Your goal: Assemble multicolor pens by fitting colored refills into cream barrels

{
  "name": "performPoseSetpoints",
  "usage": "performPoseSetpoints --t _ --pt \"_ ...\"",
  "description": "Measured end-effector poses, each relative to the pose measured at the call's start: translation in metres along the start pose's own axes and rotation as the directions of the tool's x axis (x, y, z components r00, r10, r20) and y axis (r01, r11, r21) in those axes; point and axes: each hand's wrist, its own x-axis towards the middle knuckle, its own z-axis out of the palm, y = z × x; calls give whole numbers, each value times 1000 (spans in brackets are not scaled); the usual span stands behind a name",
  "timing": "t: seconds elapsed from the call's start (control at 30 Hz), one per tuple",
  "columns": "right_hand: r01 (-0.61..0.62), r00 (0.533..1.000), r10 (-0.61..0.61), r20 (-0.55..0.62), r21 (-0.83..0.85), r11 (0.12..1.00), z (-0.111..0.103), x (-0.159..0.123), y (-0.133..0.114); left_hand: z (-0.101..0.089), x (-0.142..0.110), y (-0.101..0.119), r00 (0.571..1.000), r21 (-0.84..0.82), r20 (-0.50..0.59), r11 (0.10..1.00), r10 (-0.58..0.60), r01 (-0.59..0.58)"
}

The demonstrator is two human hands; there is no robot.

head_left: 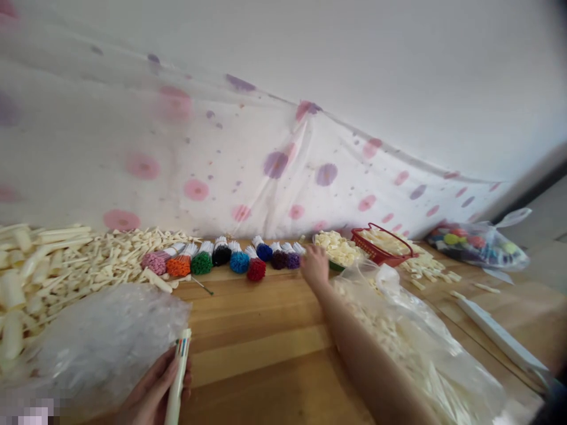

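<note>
At the lower left, my left hand (153, 386) is closed around a cream multicolour pen (177, 378), held nearly upright with small coloured sliders near its top. My right hand (315, 265) is stretched far forward over the table, between a bundle of purple-tipped refills (293, 260) and a green dish (337, 267) heaped with cream plastic pieces (339, 247). Its fingers are smeared, and whether they grasp anything does not show. Several more refill bundles lie in a row to its left, among them red (256, 270), blue (239, 261), black (221, 254), green (202, 262) and orange (178, 266).
Piles of cream pen parts (110, 254) cover the left side, behind a clear plastic bag (110, 336). On the right are a red basket (383, 255), another bag of cream pieces (411, 336), a white strip (500, 333) and a bag of colourful items (481, 245).
</note>
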Motion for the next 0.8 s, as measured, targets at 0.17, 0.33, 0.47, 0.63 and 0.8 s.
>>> performPoseSetpoints --t 0.17,0.33,0.47,0.63,0.8 --pt "376 897 -421 135 269 887 9 -101 -70 4 -5 -2 999 -30 -31 999 -19 18" --pt "396 847 -501 179 416 819 12 -158 -82 7 -11 -8 1000 -35 -18 999 13 -13" --pt "298 867 -439 238 459 837 18 -166 -72 9 -18 -8 999 -15 7 999 43 -43" --pt "135 870 -344 354 500 855 25 -179 -78 8 -17 -10 996 28 41 997 73 -74" --pt "8 794 -401 456 652 758 24 -198 -96 2 -6 -18 977 57 81 978 195 -200"
